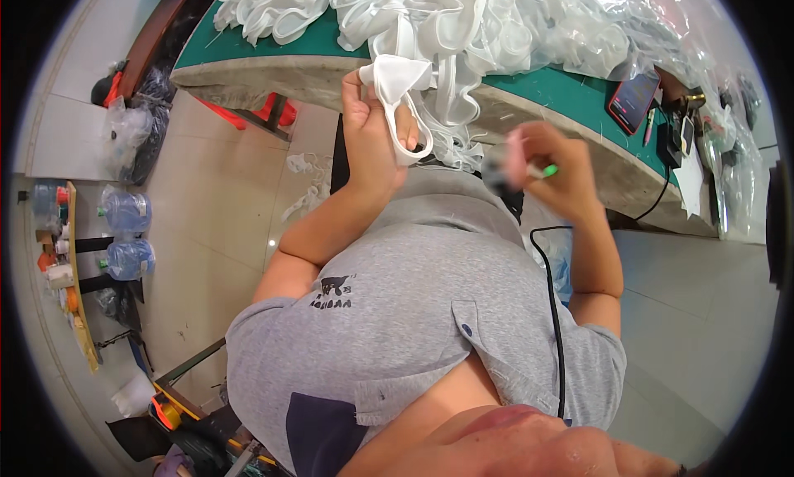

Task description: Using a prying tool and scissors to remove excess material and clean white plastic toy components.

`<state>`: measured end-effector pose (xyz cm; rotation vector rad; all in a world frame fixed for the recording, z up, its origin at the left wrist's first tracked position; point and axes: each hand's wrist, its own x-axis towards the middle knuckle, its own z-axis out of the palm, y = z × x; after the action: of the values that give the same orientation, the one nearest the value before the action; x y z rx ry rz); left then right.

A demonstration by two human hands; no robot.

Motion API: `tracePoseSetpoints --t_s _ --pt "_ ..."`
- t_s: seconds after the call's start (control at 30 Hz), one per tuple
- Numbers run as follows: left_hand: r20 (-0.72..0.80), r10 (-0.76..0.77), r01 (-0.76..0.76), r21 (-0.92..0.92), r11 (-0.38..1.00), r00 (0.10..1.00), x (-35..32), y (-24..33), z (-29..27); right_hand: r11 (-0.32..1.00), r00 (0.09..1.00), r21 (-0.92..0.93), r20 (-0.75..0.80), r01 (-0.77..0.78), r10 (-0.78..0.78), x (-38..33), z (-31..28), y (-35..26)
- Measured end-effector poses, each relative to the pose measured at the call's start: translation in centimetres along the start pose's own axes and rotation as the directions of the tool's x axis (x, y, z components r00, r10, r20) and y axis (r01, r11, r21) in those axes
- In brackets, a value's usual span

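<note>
My left hand [370, 134] is closed on a white fabric piece [402, 80], holding it upright in front of the table edge. The piece has a broad triangular panel at the top and a narrow band looping down below it. To the right, apart from the fabric, my right hand [565, 164] is closed around a small tool [514, 158] with a pinkish part and a bright green end. Motion blurs this tool, so its exact kind does not show. A heap of similar white fabric pieces [451, 18] lies on the table beyond my hands.
The green-topped table [529, 96] has a worn, pale edge. Clear plastic bags [595, 47] cover its right part, near a phone [633, 103] and a black cable [546, 262]. White scraps [306, 179] lie on the floor. Water jugs [128, 258] stand at the left.
</note>
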<state>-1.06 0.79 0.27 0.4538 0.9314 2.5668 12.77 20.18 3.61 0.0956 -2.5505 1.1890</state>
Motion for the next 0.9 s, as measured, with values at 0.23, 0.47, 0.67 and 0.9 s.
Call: tracePoseSetpoints --t_s 0.23,0.47,0.67,0.9 --pt "-0.075 0.254 -0.218 0.322 0.921 0.964 -0.1 0.4 0.7 0.987 0.989 0.162 0.143 0.016 -0.039 2.6 4.9 -3.0" --pt "-0.028 0.345 -0.299 0.433 0.850 0.938 -0.3 -0.2 0.1 0.982 0.977 0.182 0.213 -0.060 0.020 3.0 5.2 -3.6" --pt "-0.099 0.396 -0.310 0.463 0.830 0.913 0.1 -0.9 -0.1 0.985 0.989 0.170 0.146 -0.014 -0.011 2.8 6.0 -3.3" --pt "-0.075 0.386 -0.295 0.518 0.803 0.919 0.1 -1.2 -0.4 0.989 0.998 0.145 0.065 0.007 -0.017 3.0 6.2 -3.4"
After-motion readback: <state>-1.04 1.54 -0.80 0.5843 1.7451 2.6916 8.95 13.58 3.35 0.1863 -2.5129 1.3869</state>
